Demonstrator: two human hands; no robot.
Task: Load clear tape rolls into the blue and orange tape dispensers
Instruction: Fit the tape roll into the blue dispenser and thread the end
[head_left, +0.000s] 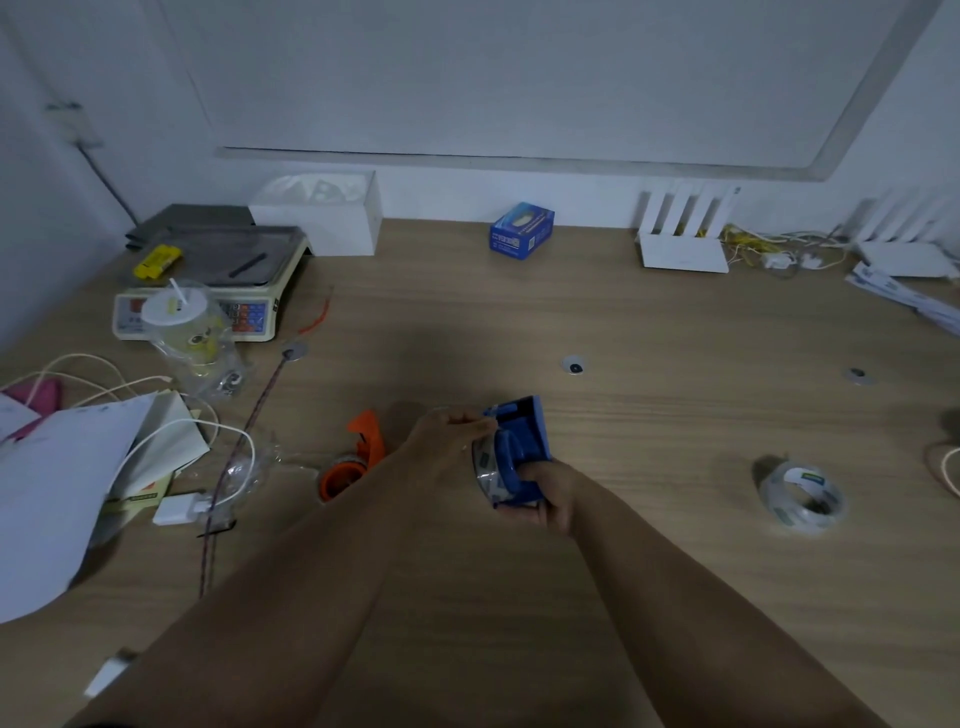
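Our right hand (550, 499) grips the blue tape dispenser (522, 452) from below, a clear tape roll (485, 470) seated in it. Our left hand (441, 441) pinches the tape's end at the dispenser's top. The orange tape dispenser (353, 457) (partly hidden behind our left forearm) lies just left on the wooden table (649, 322); a spare tape roll (800, 493) lies well right.

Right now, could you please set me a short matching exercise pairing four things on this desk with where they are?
Things:
1. blue dispenser
2. orange dispenser
3. loose tape roll
4. lidded cup

Places:
A. in front of the scale
B. held in both hands
C. alone on the desk, far right
D. just left of the left arm

Pairs: 1-B, 2-D, 3-C, 4-A
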